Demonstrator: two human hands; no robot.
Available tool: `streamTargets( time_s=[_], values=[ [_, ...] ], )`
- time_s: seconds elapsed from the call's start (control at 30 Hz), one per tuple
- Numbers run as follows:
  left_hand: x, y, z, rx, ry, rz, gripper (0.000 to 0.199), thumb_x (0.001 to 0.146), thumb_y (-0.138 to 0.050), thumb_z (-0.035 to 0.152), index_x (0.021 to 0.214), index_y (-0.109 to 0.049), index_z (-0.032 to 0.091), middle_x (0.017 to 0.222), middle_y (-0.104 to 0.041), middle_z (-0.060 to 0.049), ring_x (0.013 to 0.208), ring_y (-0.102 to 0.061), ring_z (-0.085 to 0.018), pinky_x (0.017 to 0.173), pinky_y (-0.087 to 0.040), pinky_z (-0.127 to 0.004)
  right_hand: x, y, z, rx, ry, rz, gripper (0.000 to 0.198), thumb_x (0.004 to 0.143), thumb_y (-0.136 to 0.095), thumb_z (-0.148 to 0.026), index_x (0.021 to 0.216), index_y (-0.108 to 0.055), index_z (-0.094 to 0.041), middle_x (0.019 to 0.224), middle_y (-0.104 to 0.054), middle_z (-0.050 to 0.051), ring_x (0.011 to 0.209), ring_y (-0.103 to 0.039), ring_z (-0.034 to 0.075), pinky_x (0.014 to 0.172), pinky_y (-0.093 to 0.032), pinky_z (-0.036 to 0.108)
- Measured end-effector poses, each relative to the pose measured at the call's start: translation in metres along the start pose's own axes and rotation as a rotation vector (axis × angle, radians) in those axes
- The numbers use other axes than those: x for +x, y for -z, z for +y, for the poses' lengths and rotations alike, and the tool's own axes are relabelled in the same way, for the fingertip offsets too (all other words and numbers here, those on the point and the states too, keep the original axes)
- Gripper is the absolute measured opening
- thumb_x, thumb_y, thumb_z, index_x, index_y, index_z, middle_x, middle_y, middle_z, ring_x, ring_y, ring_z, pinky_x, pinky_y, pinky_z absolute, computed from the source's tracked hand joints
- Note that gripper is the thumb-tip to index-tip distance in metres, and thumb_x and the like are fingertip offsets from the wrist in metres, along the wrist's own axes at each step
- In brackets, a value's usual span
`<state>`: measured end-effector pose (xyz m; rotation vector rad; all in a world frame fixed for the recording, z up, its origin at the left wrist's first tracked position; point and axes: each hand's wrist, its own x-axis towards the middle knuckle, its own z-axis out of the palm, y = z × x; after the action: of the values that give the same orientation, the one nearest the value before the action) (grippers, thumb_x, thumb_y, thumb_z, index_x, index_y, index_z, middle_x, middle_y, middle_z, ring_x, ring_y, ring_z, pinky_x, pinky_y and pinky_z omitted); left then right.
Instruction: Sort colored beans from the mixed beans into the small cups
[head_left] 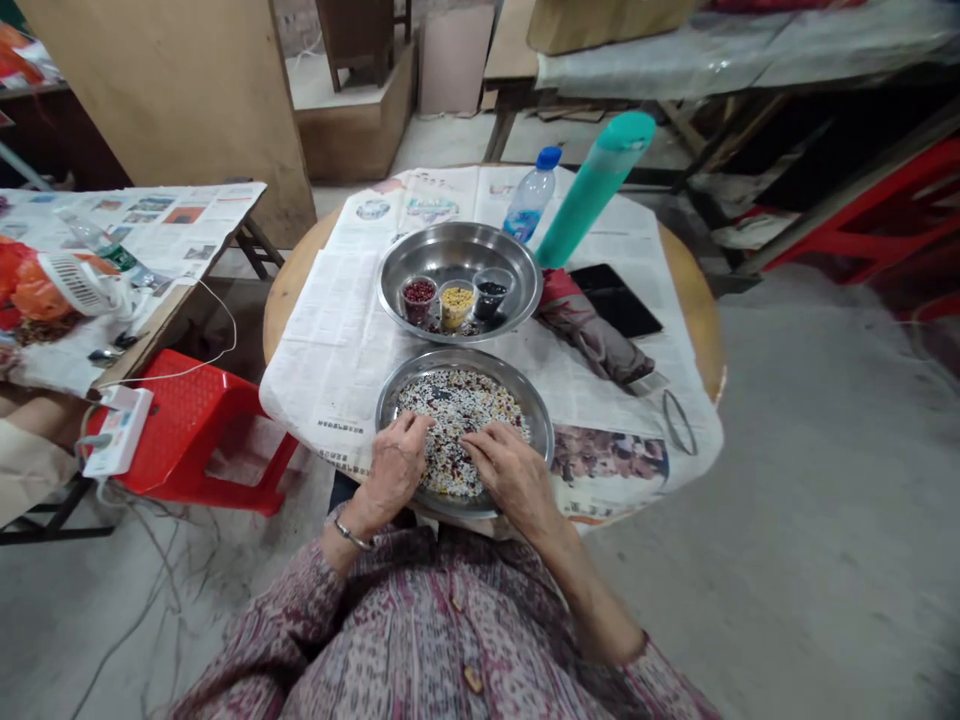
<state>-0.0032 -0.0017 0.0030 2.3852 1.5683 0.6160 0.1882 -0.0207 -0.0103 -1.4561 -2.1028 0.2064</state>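
In the near steel basin (543,420) lies a spread of mixed grains and beans (457,420), white, dark red, yellow and black. Over its left side is my left hand (397,455), fingers pinched together; whatever they hold is too small to make out. My right hand (514,470) reaches in from the right, its thumb and fingertips drawn together at the beans, contents hidden. Just behind stands a wider steel basin (397,245). Inside it are three clear cups: one of red beans (418,292), one of yellow beans (456,300) and one of black beans (491,290).
Newspaper (322,340) covers the round table (705,320). Around the basins stand a water bottle (531,195) and a tall green bottle (596,185). A folded umbrella (600,335), a phone (616,300) and a loop (679,422) lie right. A red stool (195,425) stands left.
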Motion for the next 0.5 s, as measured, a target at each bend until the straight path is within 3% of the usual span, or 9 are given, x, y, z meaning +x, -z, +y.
streamTargets(
  time_s=[0.37,0.5],
  values=[
    [-0.003,0.003,0.002,-0.066,0.011,-0.068,0.044,0.084,-0.041,-0.006,0.113,-0.061,0.021,0.105,-0.061,-0.005,0.099,-0.061,-0.018,0.089,-0.053,-0.030,-0.013,0.001,0.003,0.050,-0.083,-0.006,0.027,0.098,-0.043,-0.015,0.111,-0.066,-0.019,0.100,-0.073,0.008,0.094,-0.067,0.022,0.089,-0.052,0.036],
    [-0.003,0.004,-0.001,-0.123,0.026,-0.078,0.041,0.087,-0.041,-0.004,0.115,-0.060,0.021,0.105,-0.062,-0.004,0.096,-0.062,-0.016,0.087,-0.054,-0.028,-0.013,0.003,0.001,0.018,-0.084,0.036,0.027,0.097,-0.045,-0.014,0.112,-0.067,-0.017,0.102,-0.075,0.008,0.092,-0.069,0.021,0.086,-0.053,0.034]
  ],
)
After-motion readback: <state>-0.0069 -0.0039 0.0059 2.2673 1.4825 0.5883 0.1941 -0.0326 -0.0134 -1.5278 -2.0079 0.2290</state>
